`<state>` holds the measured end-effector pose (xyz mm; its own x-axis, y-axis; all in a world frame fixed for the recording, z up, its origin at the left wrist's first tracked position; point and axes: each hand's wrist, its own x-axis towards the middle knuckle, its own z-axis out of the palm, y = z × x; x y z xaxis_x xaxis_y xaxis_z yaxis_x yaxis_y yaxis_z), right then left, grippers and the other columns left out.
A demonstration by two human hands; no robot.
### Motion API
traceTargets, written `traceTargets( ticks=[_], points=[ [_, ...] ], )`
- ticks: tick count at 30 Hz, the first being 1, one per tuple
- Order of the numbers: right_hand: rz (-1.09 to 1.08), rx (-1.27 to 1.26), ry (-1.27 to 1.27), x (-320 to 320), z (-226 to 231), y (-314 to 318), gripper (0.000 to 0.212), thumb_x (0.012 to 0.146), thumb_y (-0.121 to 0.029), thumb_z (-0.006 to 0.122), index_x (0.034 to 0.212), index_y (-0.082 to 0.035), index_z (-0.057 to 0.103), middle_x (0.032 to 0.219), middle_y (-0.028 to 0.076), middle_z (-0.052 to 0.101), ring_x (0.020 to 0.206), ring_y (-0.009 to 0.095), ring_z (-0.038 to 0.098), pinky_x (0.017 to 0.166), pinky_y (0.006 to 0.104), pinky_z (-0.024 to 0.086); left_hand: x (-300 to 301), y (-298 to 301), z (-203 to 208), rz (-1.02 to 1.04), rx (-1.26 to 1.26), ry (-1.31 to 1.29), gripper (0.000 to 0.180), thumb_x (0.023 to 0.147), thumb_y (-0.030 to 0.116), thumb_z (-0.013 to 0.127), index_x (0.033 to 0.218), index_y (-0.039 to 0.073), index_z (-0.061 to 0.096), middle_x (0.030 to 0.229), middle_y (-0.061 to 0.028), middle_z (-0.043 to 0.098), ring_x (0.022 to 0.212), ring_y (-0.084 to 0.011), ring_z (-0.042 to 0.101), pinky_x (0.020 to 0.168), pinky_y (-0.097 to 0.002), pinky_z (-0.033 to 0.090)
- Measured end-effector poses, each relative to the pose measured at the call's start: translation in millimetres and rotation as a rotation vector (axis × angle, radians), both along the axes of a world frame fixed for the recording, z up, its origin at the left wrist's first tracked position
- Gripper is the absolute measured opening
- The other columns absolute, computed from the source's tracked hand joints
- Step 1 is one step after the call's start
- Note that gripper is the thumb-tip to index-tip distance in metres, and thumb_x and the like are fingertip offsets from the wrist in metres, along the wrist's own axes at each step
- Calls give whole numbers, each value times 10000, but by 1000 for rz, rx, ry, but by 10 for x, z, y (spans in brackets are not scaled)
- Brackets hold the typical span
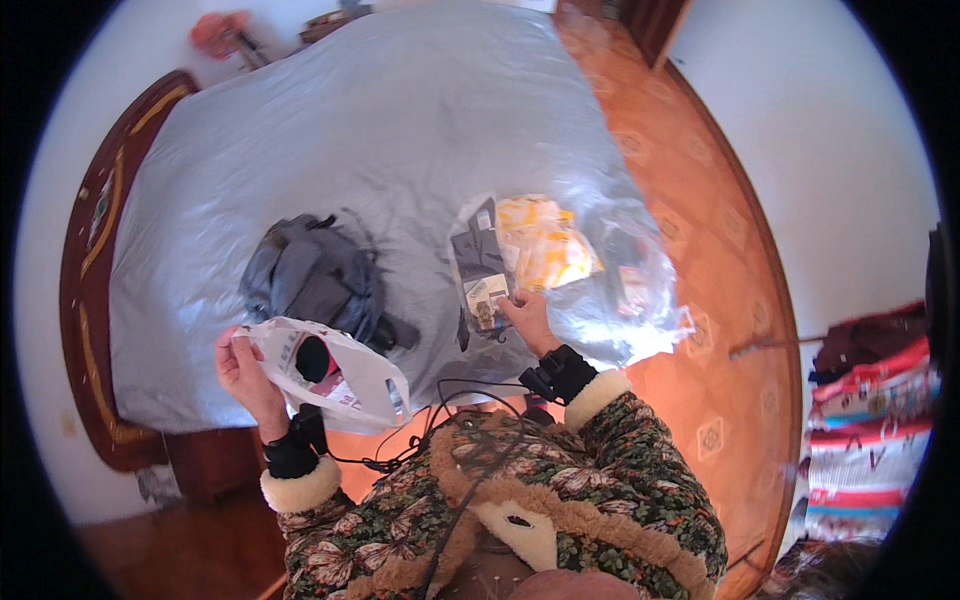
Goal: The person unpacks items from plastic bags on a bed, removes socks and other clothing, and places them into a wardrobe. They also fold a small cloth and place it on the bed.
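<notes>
My left hand pinches the rim of a white plastic carrier bag, which hangs open at the bed's near edge. Inside the bag show a round black thing and something pink and red. At the right, the fingers of my right hand grip the lower end of a clear packet holding dark folded cloth and a printed card. Beside that packet lies a yellow and white plastic bag. A dark blue-grey backpack rests on the bed just beyond the carrier bag.
A shiny grey sheet covers the bed. Crumpled clear plastic lies at its right edge. The dark wooden headboard stands left. Black cables cross my jacket front. Folded textiles are stacked at the far right.
</notes>
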<state>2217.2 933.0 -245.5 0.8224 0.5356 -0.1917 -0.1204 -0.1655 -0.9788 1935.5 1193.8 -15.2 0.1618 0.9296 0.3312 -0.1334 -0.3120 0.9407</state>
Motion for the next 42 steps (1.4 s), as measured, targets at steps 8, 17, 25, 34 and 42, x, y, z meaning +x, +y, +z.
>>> traceTargets(
  ticks=[8, 17, 25, 34, 42],
  points=[
    [-219, 327, 125, 800, 840, -1938, 255, 879, -137, 608, 1102, -18, 636, 919, 16, 671, 731, 68, 591, 631, 224, 466, 1463, 202, -107, -334, 259, 143, 112, 954, 90, 538, 996, 12, 607, 876, 18, 608, 742, -40, 500, 645, -189, 405],
    [-619, 559, 360, 1336, 786, -4429, 281, 848, -63, 556, 1125, -30, 583, 885, -17, 622, 700, 58, 532, 637, 217, 444, 2888, -1401, -931, -638, 809, 941, 503, 710, -16, 565, 1213, 9, 583, 1147, -171, 627, 1077, -261, 591, 954, -357, 443],
    [-479, 723, 398, 1813, 627, -4838, 230, 843, -61, 574, 1063, -23, 627, 971, 12, 653, 850, 94, 592, 757, 238, 470, 4589, -4843, -1411, -1793, -298, 788, 352, 983, 215, 517, 1272, 15, 527, 1177, -57, 599, 1035, -112, 558, 902, -272, 449],
    [-701, 750, 578, 1593, 538, -5524, 274, 792, -86, 546, 1062, -39, 557, 897, 10, 591, 727, 88, 544, 632, 225, 430, 4893, -5568, -1353, -1694, -805, 419, 268, 1005, 187, 471, 1215, 41, 555, 1058, -6, 643, 887, -88, 619, 748, -234, 512],
    [-550, 669, 464, 1044, 618, -5342, 404, 859, -61, 515, 1260, -28, 482, 1097, 49, 606, 1014, 162, 579, 879, 317, 468, 4405, -5821, -1195, -1923, -490, 683, 385, 1019, 294, 424, 1258, 6, 515, 1137, -49, 601, 1006, -112, 567, 876, -290, 464]
  ],
)
